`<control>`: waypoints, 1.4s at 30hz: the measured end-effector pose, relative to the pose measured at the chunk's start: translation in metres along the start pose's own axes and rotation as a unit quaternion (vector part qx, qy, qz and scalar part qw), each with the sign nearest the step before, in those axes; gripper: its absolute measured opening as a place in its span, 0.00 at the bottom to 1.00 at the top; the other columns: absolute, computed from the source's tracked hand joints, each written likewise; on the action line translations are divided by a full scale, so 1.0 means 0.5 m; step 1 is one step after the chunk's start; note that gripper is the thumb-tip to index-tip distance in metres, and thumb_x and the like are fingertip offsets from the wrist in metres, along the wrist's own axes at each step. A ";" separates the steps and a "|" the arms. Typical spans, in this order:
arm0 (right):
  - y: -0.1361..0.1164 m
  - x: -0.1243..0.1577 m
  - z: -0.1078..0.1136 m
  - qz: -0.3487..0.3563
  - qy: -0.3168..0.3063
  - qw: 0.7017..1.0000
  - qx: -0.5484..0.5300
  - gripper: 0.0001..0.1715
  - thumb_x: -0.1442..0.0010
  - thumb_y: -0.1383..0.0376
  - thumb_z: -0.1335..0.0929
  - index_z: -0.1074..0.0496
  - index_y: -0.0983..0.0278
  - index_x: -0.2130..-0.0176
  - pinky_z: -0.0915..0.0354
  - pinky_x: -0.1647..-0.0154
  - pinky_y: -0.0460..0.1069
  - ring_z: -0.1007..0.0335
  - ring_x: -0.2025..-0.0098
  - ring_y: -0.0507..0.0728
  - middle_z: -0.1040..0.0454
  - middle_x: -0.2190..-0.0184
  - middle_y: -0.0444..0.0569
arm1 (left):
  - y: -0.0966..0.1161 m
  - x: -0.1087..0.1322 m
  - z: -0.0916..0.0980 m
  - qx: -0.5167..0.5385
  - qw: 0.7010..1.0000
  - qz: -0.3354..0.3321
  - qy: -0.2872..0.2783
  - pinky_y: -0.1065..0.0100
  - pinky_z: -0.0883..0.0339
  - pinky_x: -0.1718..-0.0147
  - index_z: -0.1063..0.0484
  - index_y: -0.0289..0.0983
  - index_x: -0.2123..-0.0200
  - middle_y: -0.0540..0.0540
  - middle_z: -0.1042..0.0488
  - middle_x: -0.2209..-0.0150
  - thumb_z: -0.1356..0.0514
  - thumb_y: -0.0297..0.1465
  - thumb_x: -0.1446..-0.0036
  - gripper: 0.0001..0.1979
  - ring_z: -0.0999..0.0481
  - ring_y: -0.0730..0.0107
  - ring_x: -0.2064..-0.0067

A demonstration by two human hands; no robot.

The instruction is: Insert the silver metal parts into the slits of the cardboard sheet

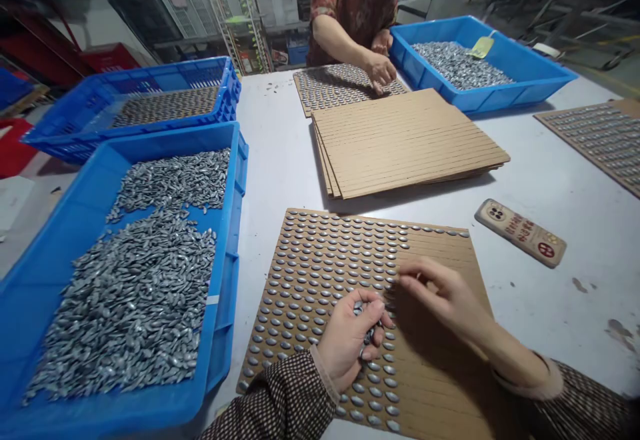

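A brown grooved cardboard sheet (450,260) lies in front of me, its left part and top edge lined with rows of small grey metal pieces (320,247). Over its middle my left hand (353,333) is curled round a handful of the same pieces, some showing between the fingers. Just right of it, my right hand (435,290) is held low over the sheet near the rows' right edge, thumb and fingertips close together; whatever they hold is too small to make out. Loose grey pieces (135,300) fill much of a blue tray (227,293) at the left.
A cardboard stack (405,140) lies beyond my sheet. Across the table a person's hands (380,70) work over another filled sheet (330,87), beside a blue bin (525,93). A phone (520,232) lies at right; a blue crate (230,90) stands at back left.
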State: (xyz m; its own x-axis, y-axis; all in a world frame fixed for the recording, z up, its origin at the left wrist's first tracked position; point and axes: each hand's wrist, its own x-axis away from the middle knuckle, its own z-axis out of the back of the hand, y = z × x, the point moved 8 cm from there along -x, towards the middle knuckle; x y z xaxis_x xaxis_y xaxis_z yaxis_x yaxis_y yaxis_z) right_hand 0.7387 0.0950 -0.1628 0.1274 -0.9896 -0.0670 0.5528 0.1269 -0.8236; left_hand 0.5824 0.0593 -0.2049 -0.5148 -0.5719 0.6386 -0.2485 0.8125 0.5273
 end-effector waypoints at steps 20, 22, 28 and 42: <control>-0.003 0.061 -0.083 -0.163 -0.130 0.929 -0.307 0.11 0.42 0.58 0.29 0.26 0.65 0.65 0.31 0.70 0.47 0.29 0.71 0.52 0.23 0.70 0.47 | -0.003 0.000 0.003 -0.054 0.998 0.006 0.019 0.79 0.62 0.87 0.36 0.37 0.67 0.54 0.32 0.77 0.35 0.43 0.50 0.18 0.43 0.85 0.82; 0.016 0.039 -0.027 -0.095 -0.037 0.981 -0.163 0.08 0.39 0.60 0.31 0.26 0.63 0.64 0.30 0.66 0.49 0.27 0.67 0.54 0.23 0.68 0.48 | 0.009 0.001 0.009 -0.015 0.999 0.004 0.036 0.79 0.61 0.86 0.34 0.37 0.64 0.52 0.32 0.74 0.38 0.43 0.46 0.16 0.42 0.84 0.81; 0.048 -0.012 0.041 0.104 0.110 0.972 0.179 0.08 0.35 0.67 0.37 0.27 0.61 0.60 0.29 0.62 0.53 0.27 0.62 0.57 0.24 0.63 0.52 | 0.015 0.003 0.009 0.025 0.999 0.006 0.035 0.78 0.60 0.86 0.34 0.37 0.59 0.51 0.31 0.73 0.42 0.33 0.47 0.11 0.40 0.82 0.80; 0.063 -0.032 0.020 0.114 0.079 0.946 0.292 0.14 0.34 0.68 0.40 0.25 0.63 0.60 0.31 0.60 0.53 0.29 0.60 0.59 0.25 0.61 0.55 | 0.000 0.002 0.005 -0.012 1.000 0.020 0.001 0.78 0.59 0.86 0.30 0.34 0.58 0.50 0.31 0.72 0.38 0.39 0.44 0.16 0.39 0.84 0.79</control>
State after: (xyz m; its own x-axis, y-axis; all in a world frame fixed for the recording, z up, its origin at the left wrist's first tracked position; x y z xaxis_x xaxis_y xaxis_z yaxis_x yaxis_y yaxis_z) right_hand 0.7622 0.1154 -0.1819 0.1991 -0.9236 -0.3277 0.8927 0.3089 -0.3282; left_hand 0.5799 0.0593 -0.2057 -0.5216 -0.5394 0.6610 -0.2081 0.8318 0.5145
